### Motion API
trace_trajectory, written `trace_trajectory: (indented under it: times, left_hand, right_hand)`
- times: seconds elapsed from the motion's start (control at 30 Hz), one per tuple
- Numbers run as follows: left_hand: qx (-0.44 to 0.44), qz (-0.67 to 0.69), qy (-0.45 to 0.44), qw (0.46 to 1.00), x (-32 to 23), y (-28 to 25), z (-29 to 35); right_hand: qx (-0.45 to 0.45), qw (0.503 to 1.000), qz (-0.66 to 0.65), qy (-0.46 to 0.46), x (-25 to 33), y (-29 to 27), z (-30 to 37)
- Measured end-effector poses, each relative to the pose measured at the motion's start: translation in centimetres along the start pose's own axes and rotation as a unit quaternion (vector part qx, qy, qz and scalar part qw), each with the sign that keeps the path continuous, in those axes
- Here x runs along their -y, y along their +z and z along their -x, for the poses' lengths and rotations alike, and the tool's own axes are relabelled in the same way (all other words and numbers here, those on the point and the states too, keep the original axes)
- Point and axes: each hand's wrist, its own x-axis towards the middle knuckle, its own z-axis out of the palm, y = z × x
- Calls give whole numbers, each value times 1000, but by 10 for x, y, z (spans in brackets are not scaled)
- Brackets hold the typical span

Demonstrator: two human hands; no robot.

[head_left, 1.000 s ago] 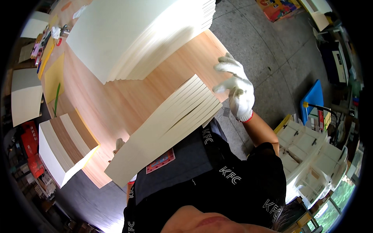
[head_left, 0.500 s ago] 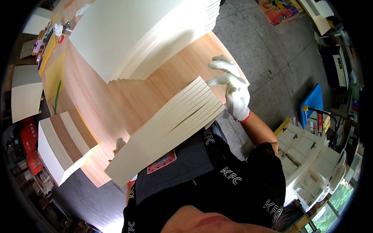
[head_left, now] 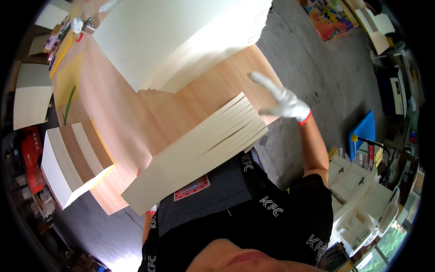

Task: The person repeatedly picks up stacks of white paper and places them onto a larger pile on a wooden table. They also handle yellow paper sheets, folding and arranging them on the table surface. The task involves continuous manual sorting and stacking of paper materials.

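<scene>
A thick stack of cream paper sheets [head_left: 181, 163] lies slantwise along the table's near edge, close to my body. Gaps show between the sheets at its right end. My right hand [head_left: 283, 102], in a white knitted glove with a red cuff, hovers just beyond that end, fingers spread and holding nothing. At the stack's lower left end only a sliver of my left hand [head_left: 154, 209] shows, at the red glove cuff. Its fingers are hidden by the stack. Farther back stands a much larger pile of white sheets [head_left: 149, 41] with fanned edges.
On the left of the wooden table [head_left: 122, 122] sits a block of white and brown layered paper [head_left: 81, 154]. A green strip [head_left: 69, 104] rises behind it. A yellow sheet [head_left: 68, 84] lies farther off. White boxes [head_left: 358, 199] stand at right, near a blue panel [head_left: 362, 131].
My right hand has moved right, away from the stack's end, and its fingers have spread. The left fingertips that showed behind the stack are now almost wholly hidden.
</scene>
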Motion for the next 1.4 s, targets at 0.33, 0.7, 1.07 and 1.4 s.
trace_trajectory:
  times: [0.33,0.7,1.07,1.4]
  left_hand:
    - [-11,29,25,999,15,8,-1]
    - [-10,104,13,994,27,9,4]
    - [-128,268,-136,945,-157,-237,17]
    - [-50,246,-86,964,-92,-559,-96]
  right_hand:
    - [94,883,-451,91,2,68,-28]
    - [159,984,-60,53,-14,96,-42]
    - [41,983,-180,-9,66,141,-103]
    - [90,894,-437,-32,417,300,-275]
